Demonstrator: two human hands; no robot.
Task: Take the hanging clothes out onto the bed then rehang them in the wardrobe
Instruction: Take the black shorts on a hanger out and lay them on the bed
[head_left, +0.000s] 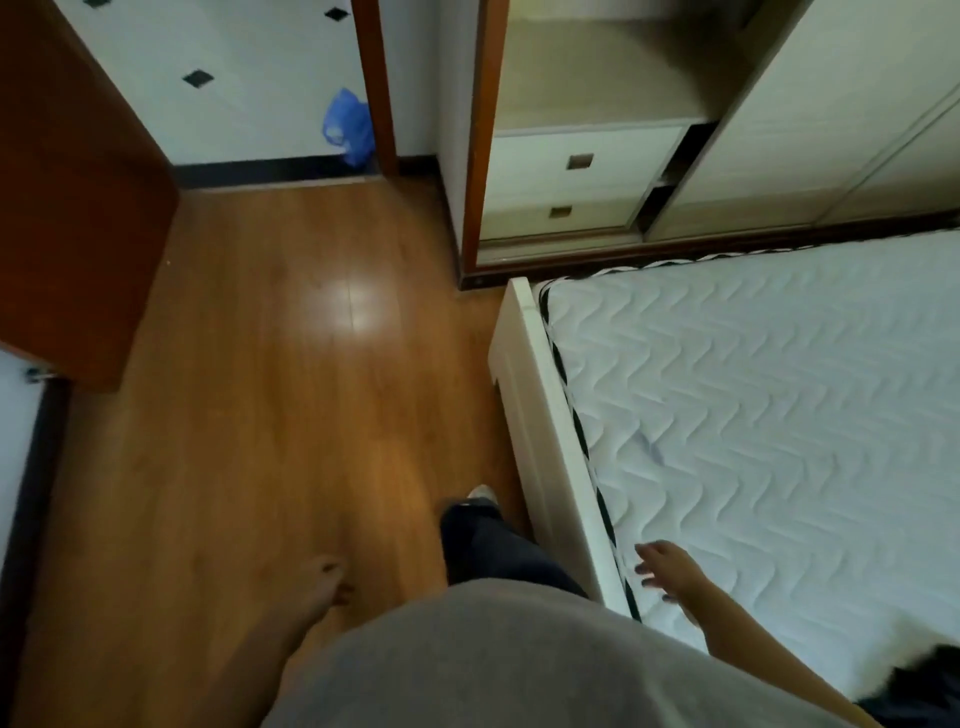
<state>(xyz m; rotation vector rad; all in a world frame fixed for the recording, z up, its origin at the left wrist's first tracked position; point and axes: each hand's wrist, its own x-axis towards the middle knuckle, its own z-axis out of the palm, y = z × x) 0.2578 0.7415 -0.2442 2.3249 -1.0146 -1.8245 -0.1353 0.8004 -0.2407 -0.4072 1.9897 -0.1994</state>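
The bed (524, 395) with a white quilted mattress fills the right side. The wardrobe (597, 93) stands at the top right, its left side open onto a bare shelf and two white drawers (576, 166); no hanging clothes show in it. A dark garment (930, 675) lies on the mattress at the bottom right corner, mostly cut off. My right hand (665, 569) hovers over the bed's near edge with fingers spread, holding nothing. My left hand (324, 577) hangs loosely over the floor, empty.
Wooden floor (270, 364) runs between the bed and a brown door (67, 208) at the left. A blue plastic bag (348, 124) lies in the doorway at the top. My leg in dark trousers (483, 540) steps beside the bed frame.
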